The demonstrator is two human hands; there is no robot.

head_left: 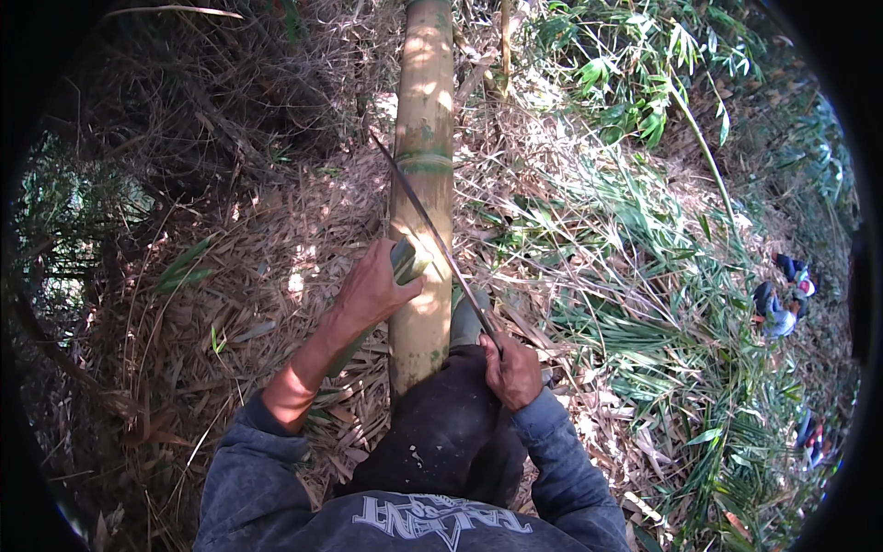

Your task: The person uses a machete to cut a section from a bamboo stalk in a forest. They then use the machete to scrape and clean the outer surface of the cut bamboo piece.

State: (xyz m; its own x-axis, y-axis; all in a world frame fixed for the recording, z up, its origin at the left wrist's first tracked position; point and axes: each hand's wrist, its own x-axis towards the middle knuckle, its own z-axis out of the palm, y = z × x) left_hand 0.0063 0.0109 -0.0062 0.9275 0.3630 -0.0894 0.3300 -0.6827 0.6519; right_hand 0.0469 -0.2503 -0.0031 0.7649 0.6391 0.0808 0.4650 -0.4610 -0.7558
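A thick, yellowish bamboo pole (424, 101) with a greenish ring at its joint runs away from me, its near end by my dark trousers. My right hand (512, 373) is closed round the handle of a long, thin-bladed machete (425, 216). The blade slants up and left across the pole; whether it touches the pole I cannot tell. Over the pole's left side, my left hand (366, 283) grips a green piece of split bamboo (410, 263). Its pale end points toward the blade, and a green length shows below my wrist.
Dry bamboo leaves (267, 313) cover the ground. Tangled thin branches (230, 101) fill the far left. Cut green leafy stalks (635, 322) lie on the right, below a leafy bamboo branch (653, 74). At the far right edge is another person (780, 317), small and distorted.
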